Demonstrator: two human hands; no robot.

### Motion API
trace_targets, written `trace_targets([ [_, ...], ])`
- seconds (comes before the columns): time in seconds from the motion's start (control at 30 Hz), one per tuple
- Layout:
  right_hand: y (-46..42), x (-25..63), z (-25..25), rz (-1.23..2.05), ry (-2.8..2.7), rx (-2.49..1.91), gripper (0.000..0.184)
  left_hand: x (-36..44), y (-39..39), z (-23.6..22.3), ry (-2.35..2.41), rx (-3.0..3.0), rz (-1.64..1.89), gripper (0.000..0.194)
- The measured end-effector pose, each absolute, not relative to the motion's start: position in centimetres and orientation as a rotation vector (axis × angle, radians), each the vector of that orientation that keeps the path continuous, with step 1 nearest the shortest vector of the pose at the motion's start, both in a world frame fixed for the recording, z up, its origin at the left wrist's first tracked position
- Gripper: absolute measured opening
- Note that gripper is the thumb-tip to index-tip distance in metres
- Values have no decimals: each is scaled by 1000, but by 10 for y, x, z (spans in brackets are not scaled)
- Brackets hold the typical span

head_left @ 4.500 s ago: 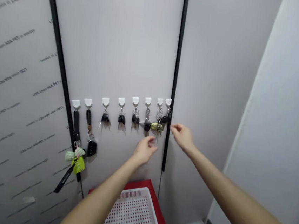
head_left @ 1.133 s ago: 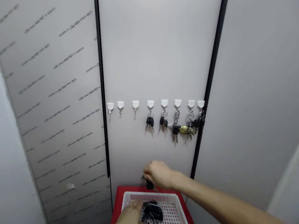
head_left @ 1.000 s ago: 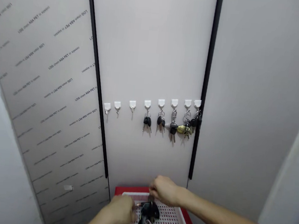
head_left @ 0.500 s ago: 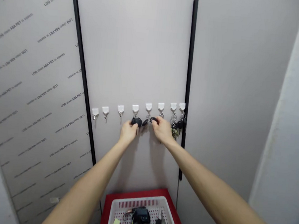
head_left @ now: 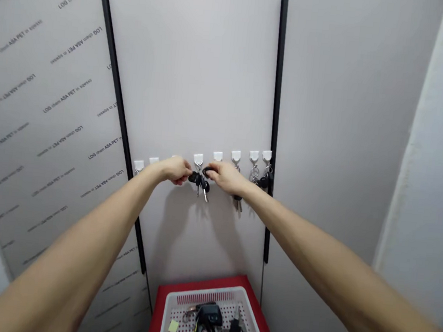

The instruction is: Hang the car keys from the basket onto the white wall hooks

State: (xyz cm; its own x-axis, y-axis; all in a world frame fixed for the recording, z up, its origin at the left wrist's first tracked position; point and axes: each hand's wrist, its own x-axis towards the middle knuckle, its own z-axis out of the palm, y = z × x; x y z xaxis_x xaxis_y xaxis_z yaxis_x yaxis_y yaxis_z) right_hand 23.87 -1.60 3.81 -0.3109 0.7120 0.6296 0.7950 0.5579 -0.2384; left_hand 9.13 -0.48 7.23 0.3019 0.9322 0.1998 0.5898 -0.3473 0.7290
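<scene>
A row of small white hooks [head_left: 236, 156] runs across the grey wall panel. My left hand [head_left: 174, 170] is closed at the black key bunch [head_left: 199, 181] hanging from the hook [head_left: 198, 159] in the middle of the row. My right hand [head_left: 222, 176] is closed on another black key bunch [head_left: 207, 171], just right of that bunch and below an empty hook [head_left: 217, 156]. More keys [head_left: 261, 179] hang from the hooks at the right end, and a key [head_left: 237, 202] dangles below my right wrist. The leftmost hooks [head_left: 139, 165] are bare.
Below, a white perforated basket [head_left: 228, 297] sits on a red stand [head_left: 202, 284] and holds several black key fobs [head_left: 209, 315]. Black vertical strips [head_left: 274, 113] divide the wall panels. A film-covered printed panel [head_left: 47, 107] leans at the left.
Both hands have shifted a little left along the hooks. The hook right of the middle one now shows bare, and my right hand has a black key bunch off it.
</scene>
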Motion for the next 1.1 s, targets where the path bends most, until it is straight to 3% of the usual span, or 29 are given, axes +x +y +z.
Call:
trace_targets([
  [0.17,-30,256,11,147,-2090,-1250,19,94,6,75,1201,1963,1471,12],
  [0.3,-38,259,-24,393,-2204,-1208,20,106,8,81,1211,1987,1471,11],
  [0.43,-53,250,-94,592,-2357,-1283,21,110,-5,76,1075,2169,1011,12],
  [0.57,-62,250,-142,572,-2366,-1313,18,106,-25,33,1050,2361,364,13],
  [0.67,-58,271,-122,375,-2029,-1312,18,104,-37,-23,1057,2406,90,16],
  [0.77,-45,304,-77,-45,-1495,-1353,22,107,-42,-69,1077,2414,-27,18],
  [0.87,-29,327,-46,-258,-1291,-1403,33,125,-35,-79,1148,2451,197,27],
  [0.97,-16,331,-41,-244,-1306,-1505,41,159,-18,-61,1301,2372,822,39],
  [1.1,-10,326,-38,-222,-1288,-1497,30,208,0,-40,1494,2142,1268,40],
])
